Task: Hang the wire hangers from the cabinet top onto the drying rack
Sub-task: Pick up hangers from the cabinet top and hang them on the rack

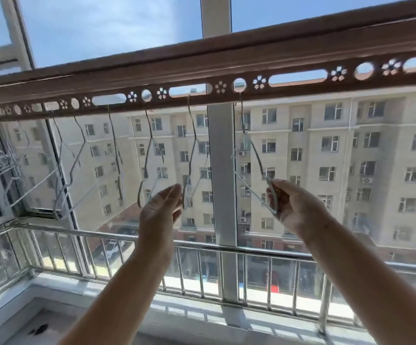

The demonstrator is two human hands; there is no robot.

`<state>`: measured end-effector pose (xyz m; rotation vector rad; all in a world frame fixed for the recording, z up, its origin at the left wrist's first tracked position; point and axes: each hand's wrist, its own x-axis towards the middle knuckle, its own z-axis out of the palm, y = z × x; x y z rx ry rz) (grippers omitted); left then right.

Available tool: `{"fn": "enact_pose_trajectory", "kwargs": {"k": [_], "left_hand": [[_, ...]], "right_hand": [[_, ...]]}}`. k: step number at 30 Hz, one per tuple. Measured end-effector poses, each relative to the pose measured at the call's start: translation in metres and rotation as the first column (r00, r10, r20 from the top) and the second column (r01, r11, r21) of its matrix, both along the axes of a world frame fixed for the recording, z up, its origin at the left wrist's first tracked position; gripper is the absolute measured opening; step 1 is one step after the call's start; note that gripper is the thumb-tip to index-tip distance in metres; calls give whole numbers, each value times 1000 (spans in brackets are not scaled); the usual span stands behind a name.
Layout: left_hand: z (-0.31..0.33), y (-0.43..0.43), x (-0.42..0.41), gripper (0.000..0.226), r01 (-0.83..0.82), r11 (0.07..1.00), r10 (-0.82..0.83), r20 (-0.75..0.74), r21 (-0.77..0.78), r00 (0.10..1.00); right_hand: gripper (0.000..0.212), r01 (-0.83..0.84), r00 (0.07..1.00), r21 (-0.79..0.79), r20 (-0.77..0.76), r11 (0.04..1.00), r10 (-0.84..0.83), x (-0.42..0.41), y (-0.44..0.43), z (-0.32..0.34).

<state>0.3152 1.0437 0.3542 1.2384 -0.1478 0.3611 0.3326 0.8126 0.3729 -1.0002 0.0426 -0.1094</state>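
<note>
Apparently right hand [294, 205] grips the rightmost hanger [256, 155].

Bright daylight admitted through window [223, 170]; forearms [127, 282] backlit, shaded. Drying rack [202, 68] bowed by wide-angle lens. Left wire hangers [70, 174] blurred.

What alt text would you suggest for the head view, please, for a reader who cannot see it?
A person's right hand grips a wire hanger hooked into a round hole of the brown drying rack; the left hand, fingers straight, is raised beside other hangers already hung. Behind the window stands an apartment block.
</note>
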Motion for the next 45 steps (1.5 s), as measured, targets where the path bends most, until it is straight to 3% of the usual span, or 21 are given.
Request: {"fn": "enact_pose_trajectory", "kwargs": {"k": [4,7,10,16,22,26,31,36,41,45], "left_hand": [[-42,-12,-13,24,119,992,-112,-127,44,985],[-71,-33,-24,38,285,940,-246,-206,188,947],[-92,-61,-31,41,423,842,-350,-257,336,901],[-114,-150,-52,38,629,608,-591,-253,485,766],[-132,-273,-92,52,763,394,-770,-269,513,579],[-148,-365,-132,57,831,292,-832,-304,473,465],[-178,-480,-194,57,886,183,-881,-328,425,340],[-211,-583,-253,55,929,20,-906,-386,369,173],[-233,-662,-293,70,937,-115,-883,-467,328,55],[-251,-718,-318,65,921,-210,-858,-514,329,-13]], "right_hand": [[2,84,996,-86,-36,993,-87,-26,-17,-43],[10,118,992,-207,-20,971,-125,-51,-37,-76],[27,143,988,-329,-14,933,-157,-81,-61,-103],[50,308,949,-459,92,833,-301,-148,-140,-134],[71,495,835,-617,144,612,-530,-232,-242,-157],[66,570,730,-670,147,476,-667,-293,-319,-175],[67,605,591,-696,68,386,-804,-376,-413,-208],[60,653,376,-701,-31,289,-926,-461,-490,-248],[44,680,170,-702,-127,210,-977,-532,-544,-283],[37,673,23,-720,-211,171,-977,-581,-580,-319]]}}
